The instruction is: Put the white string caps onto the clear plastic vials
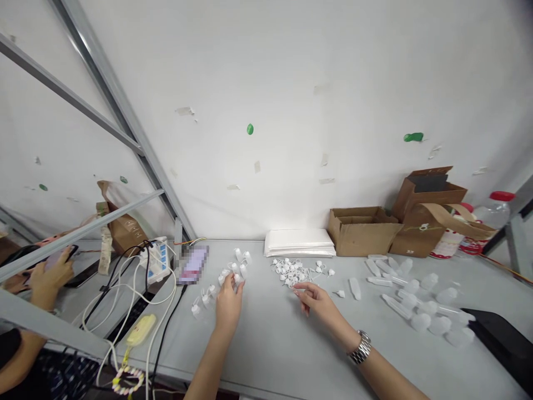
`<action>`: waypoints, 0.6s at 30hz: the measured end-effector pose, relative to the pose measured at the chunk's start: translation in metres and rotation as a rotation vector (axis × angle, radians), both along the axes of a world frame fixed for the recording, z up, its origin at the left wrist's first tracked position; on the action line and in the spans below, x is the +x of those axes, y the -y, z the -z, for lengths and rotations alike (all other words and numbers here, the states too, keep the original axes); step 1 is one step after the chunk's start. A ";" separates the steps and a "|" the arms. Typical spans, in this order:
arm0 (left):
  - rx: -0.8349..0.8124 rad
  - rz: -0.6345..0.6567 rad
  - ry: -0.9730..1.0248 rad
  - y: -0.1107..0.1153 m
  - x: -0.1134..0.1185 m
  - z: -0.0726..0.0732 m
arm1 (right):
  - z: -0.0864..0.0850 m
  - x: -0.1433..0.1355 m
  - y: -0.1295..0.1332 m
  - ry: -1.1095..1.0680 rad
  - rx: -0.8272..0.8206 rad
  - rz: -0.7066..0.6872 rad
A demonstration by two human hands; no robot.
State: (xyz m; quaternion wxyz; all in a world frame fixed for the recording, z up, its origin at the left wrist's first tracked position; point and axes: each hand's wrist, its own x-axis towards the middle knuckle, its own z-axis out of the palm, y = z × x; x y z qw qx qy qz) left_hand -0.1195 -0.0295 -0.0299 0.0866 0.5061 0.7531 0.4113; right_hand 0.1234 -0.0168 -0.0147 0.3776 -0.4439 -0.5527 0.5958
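My left hand [228, 303] is at a loose group of small translucent bottles with white caps [244, 270], left of the table's middle. Its thumb and fingers are closed around one capped bottle, mostly hidden by the fingers. My right hand [315, 303], with a metal watch on the wrist, reaches to the near edge of a heap of small white caps [291, 271]. The fingertips pinch at a cap there, though the cap is partly hidden. A few single caps [340, 293] and an uncapped translucent bottle [355, 289] lie to the right of the heap.
Many uncapped bottles [428, 307] lie at right, beside a black object [499, 344]. Along the wall stand white sheets [298, 243], a cardboard box [362, 236] and a brown bag [416, 233]. At left are a phone [194, 264], cables, a power strip [157, 260] and another person's hands [48, 280].
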 end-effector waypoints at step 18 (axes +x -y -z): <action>0.035 -0.011 0.104 0.029 0.004 0.002 | -0.004 0.000 0.003 0.009 0.015 0.001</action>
